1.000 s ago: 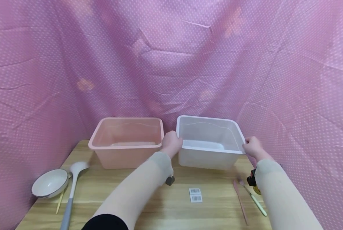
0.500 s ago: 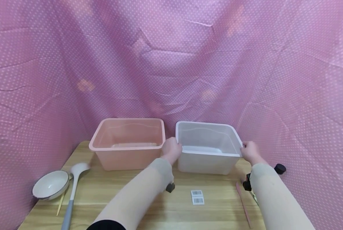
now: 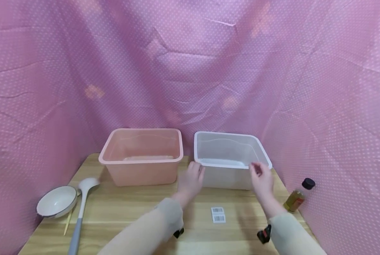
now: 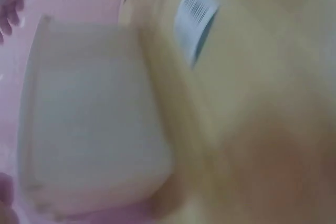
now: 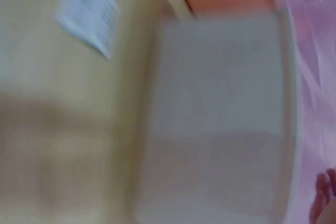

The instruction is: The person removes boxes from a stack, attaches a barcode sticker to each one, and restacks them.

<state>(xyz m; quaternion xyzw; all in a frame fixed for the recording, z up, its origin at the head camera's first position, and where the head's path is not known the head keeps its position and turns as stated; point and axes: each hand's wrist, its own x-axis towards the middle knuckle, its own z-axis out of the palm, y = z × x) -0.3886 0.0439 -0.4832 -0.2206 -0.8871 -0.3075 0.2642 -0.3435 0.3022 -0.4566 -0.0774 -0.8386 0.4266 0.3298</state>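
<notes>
A white plastic bin [image 3: 225,177] stands on the wooden table, right of a matching pink bin [image 3: 142,173]. Just in front of its near left corner is my left hand [image 3: 190,181], fingers loosely bent and nothing in them. My right hand [image 3: 262,181] hovers before the near right part of the bin, fingers loosely curled around nothing. The white bin fills much of the left wrist view, where some fingers [image 4: 5,198] show at the lower left edge. In the blurred right wrist view, fingers [image 5: 324,195] appear at the lower right, apart from the bin's rim.
A barcode label [image 3: 218,215] lies on the table [image 3: 126,209] between the arms. At the right edge stands an oil bottle [image 3: 296,199] with a black cap. To the left are a white bowl [image 3: 57,202], a yellow-handled utensil [image 3: 67,223] and a grey-handled ladle [image 3: 79,216]. Pink dotted cloth surrounds the table.
Both hands have let go of the white bin's rim and drawn back toward me, the right one also leftward. The bin came down slightly earlier. The oil bottle is uncovered; the pink knife is now hidden.
</notes>
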